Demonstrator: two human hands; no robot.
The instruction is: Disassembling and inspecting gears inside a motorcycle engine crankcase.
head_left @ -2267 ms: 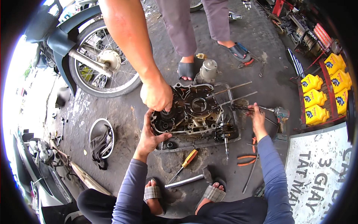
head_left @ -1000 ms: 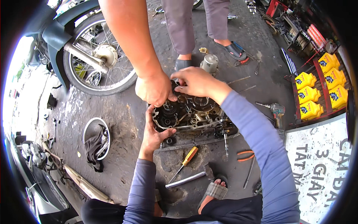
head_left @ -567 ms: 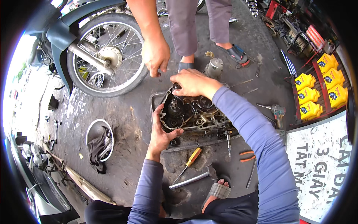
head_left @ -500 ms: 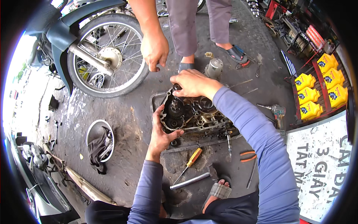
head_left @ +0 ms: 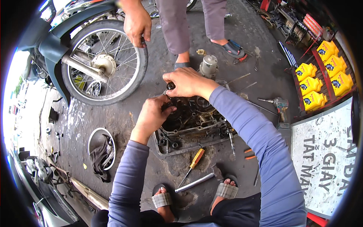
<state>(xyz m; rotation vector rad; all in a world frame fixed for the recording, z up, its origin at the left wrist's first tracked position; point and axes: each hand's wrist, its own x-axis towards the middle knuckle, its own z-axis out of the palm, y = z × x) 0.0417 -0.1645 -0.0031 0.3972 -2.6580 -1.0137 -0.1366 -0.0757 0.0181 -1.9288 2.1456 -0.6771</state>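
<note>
An opened engine case (head_left: 211, 128), full of dark oily parts, lies on a shallow tray (head_left: 166, 153) on the ground before me. Over its far left corner, my right hand (head_left: 188, 83) grips a dark round-ended piece (head_left: 171, 86), whose lower part is hidden. My left hand (head_left: 151, 115) is just below and left of it, with thumb and fingers closed at the case's left end. Whatever those fingers hold is hidden. Near the case's front lie a yellow-handled screwdriver (head_left: 197, 158) and a hammer (head_left: 196, 182).
Across from me stands another person, whose hand (head_left: 137, 25) hangs beside a motorcycle wheel (head_left: 140, 72). A metal cylinder (head_left: 209, 65) stands behind the case. To the right are a power drill (head_left: 280, 107) and yellow jugs (head_left: 314, 101); at left, a basin (head_left: 90, 145) holds a dark rag (head_left: 100, 159).
My left hand has left the case's front left edge and moved up beside my right hand, its fingers closing. The other person's hand has risen. The view has shifted slightly.
</note>
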